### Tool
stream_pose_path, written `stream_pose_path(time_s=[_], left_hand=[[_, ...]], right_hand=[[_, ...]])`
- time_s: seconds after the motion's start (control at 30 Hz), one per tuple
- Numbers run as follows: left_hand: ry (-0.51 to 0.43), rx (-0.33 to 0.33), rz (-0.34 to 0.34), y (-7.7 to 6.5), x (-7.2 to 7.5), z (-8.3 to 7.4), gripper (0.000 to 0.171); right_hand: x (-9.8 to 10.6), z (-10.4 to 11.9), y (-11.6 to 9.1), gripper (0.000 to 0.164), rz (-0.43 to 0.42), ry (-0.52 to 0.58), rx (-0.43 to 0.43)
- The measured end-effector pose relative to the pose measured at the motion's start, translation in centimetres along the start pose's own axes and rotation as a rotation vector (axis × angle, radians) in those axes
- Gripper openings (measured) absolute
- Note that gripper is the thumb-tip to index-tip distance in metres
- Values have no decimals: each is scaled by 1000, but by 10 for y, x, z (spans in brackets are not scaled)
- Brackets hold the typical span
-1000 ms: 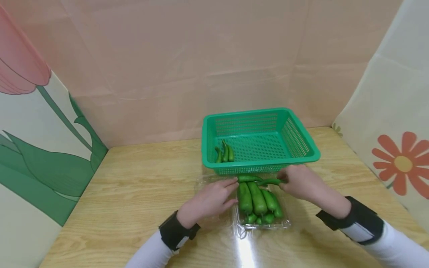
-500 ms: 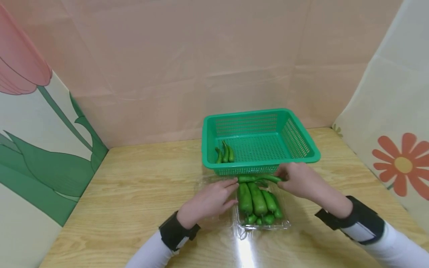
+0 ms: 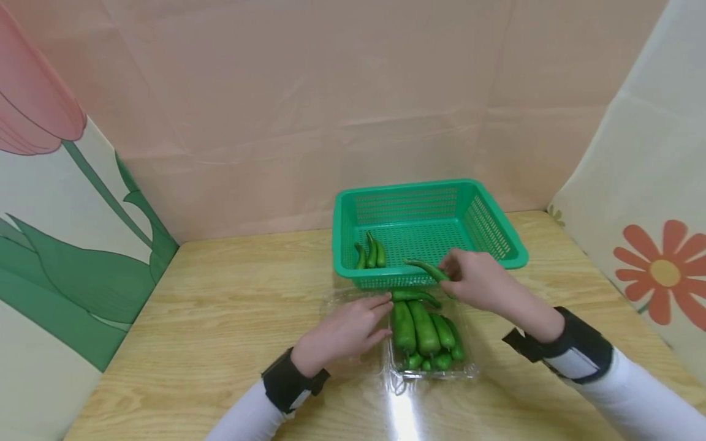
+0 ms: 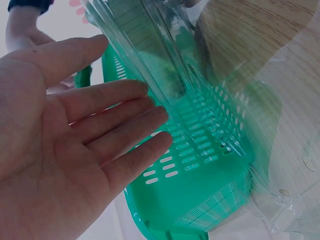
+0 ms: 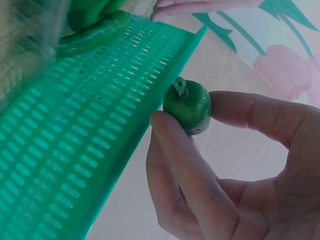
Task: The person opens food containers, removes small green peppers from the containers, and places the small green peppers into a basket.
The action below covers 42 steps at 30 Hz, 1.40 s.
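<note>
My right hand (image 3: 481, 280) pinches a slim green chili pepper (image 3: 426, 268) near its stem end, over the front rim of the green basket (image 3: 513, 257). In the right wrist view the pepper's stem end (image 5: 187, 107) shows between thumb and fingertips. My left hand (image 3: 344, 331) has its fingers extended, fingertips right at the left side of a clear plastic box (image 3: 470, 370). Thick green peppers (image 3: 423, 331) lie lengthwise in that box, with smaller ones at the near end and one crosswise pepper (image 3: 410, 296) at the far end. The left wrist view shows the palm (image 4: 55, 150) holding nothing.
Inside the basket, several small chili peppers (image 3: 371, 252) stand at the left front corner. The box's clear lid (image 3: 336, 300) lies folded open to the left, partly under my left hand. Patterned cloth walls (image 3: 276, 122) border the wooden table (image 3: 231, 306) at the back and sides.
My right hand has lifted a chili pepper from the far end of the box and carried it up and left to the basket's front rim. The left hand has stayed put.
</note>
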<state>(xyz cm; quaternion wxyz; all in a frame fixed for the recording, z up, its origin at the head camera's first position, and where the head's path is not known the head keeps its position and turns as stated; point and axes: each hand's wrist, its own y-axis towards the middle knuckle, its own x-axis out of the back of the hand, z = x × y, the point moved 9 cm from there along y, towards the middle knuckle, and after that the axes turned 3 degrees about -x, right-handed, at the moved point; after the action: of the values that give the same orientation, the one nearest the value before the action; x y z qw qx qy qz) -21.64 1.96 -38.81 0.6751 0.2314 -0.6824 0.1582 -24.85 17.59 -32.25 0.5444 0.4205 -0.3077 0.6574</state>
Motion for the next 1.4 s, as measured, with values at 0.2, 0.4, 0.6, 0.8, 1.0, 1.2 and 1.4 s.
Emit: stream_pose_path(time_s=[0.2,0.4,0.6,0.8,1.0,1.2,1.4], left_hand=[[1,-2,-8,-1,0,1,50],[-5,4,-3,-1,0,1,51],[-5,1,1,0,0,1,51],[2,-1,0,0,0,0,50],[13,-4,-6,0,-1,0,51],[26,-6,-13,0,-1,0,50],[27,0,-2,0,0,0,50]], right_hand=[[2,5,14,27,23,21,-9],[2,9,30,29,70,38,-31],[1,13,48,30,99,38,-52],[0,15,68,32,127,47,-85],[4,19,87,34,126,27,-100],[4,21,103,37,154,33,-121],[-1,20,117,41,188,50,-147]])
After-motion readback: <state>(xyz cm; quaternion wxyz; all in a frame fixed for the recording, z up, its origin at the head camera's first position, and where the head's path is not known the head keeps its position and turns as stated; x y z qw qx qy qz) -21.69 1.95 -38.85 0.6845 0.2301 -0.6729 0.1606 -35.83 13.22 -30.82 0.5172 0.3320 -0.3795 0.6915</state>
